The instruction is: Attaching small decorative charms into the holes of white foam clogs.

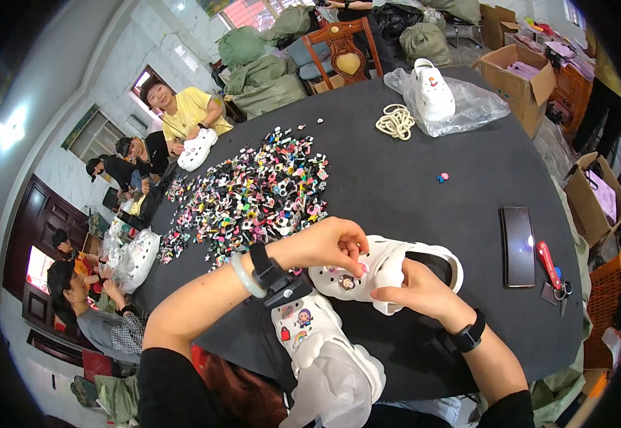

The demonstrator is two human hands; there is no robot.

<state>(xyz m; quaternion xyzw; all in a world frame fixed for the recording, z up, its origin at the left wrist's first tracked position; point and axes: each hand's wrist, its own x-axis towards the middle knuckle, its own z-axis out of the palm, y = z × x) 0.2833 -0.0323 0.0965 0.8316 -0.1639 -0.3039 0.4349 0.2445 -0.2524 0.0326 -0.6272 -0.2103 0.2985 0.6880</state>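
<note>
While my right hand (417,291) grips the white clog (385,267), my left hand (328,245) pinches a pink charm (360,269) onto it; charm pile (253,196) at eleven o'clock.

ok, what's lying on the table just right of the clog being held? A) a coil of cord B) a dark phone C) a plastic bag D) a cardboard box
B: a dark phone lies flat on the black table right of the white clog held by the left hand and right hand; the cord and the bag sit far up the table, and the boxes are off it.
</note>
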